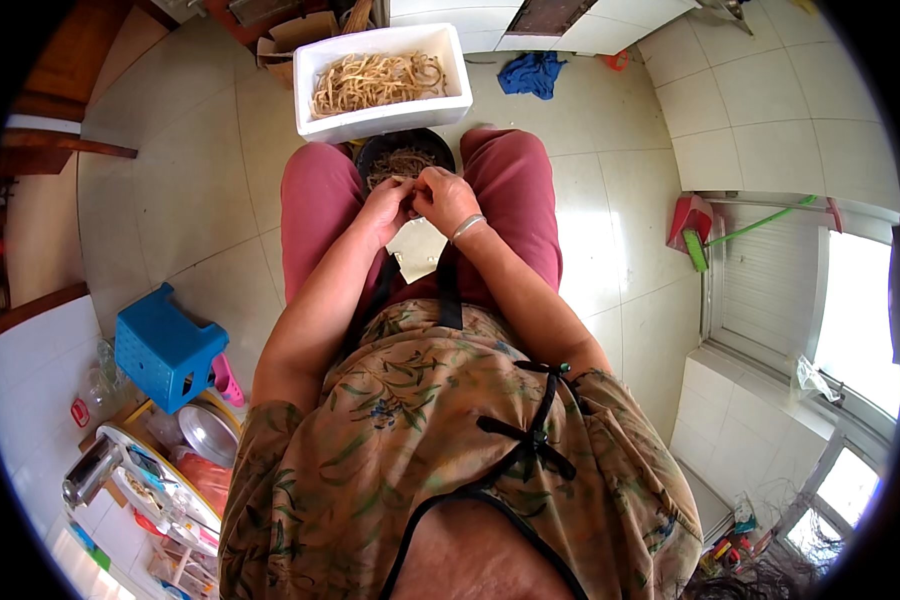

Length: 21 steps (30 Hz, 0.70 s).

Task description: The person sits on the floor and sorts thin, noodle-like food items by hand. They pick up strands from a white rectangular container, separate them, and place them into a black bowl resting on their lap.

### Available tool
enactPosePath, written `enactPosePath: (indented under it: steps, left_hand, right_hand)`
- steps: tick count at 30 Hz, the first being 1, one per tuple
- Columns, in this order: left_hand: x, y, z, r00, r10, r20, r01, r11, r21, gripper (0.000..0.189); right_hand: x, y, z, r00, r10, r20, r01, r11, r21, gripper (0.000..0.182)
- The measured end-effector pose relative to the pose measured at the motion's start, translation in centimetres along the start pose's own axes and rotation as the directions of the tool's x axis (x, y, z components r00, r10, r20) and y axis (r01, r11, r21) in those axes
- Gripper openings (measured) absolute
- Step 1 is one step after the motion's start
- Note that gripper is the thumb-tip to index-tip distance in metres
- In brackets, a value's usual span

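My left hand point(387, 205) and my right hand point(448, 200) meet at the fingertips between the knees. Both pinch a small pale strip, mostly hidden by the fingers. A silver bangle point(468, 226) circles the right wrist. Just beyond the hands, a dark round basin point(444, 142) holds thin brownish strips point(397, 163), perhaps roots or peelings. Behind it stands a white foam box point(379, 129), raised above the floor. Long, pale tan, root-like strands point(375, 81) lie in a tangled heap inside that box.
A cardboard box point(294, 39) stands behind the foam box. On the tiled floor lies a blue cloth point(532, 75). To the left are a blue plastic stool point(166, 349) and a pink slipper point(227, 381); at right, a red dustpan point(690, 217) and green broom point(695, 250).
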<state>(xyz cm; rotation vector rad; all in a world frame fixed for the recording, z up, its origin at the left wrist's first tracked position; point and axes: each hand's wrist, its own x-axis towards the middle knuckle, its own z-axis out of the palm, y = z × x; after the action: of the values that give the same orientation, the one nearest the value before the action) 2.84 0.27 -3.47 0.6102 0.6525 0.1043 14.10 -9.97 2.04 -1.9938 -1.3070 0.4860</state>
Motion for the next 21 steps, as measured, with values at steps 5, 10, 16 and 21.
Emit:
enactPosePath:
  steps: [5, 10, 16, 21]
  left_hand:
    - [-0.6, 0.4, 1.1, 1.000, -0.005, -0.017, 0.004, 0.998, -0.059, 0.016]
    - [-0.6, 1.2, 0.8, 0.999, 0.011, 0.032, -0.007, 0.993, -0.120, 0.015]
    - [-0.8, 1.6, 0.8, 0.991, 0.064, -0.115, -0.072, 0.995, -0.065, 0.017]
    - [-0.5, 1.6, -0.1, 0.974, 0.005, -0.225, 0.005, 0.999, 0.044, 0.027]
  right_hand:
    - [0.0, -0.5, 0.4, 0.996, 0.041, -0.074, -0.045, 0.998, -0.046, 0.013]
    - [-0.1, 0.2, 1.1, 0.993, 0.051, -0.104, -0.017, 0.953, 0.302, 0.010]
    - [-0.2, 0.0, 0.6, 0.952, 0.305, 0.028, -0.256, 0.742, 0.620, 0.011]
    - [0.2, 0.2, 0.4, 0.904, 0.426, 0.026, -0.342, 0.688, 0.640, 0.013]
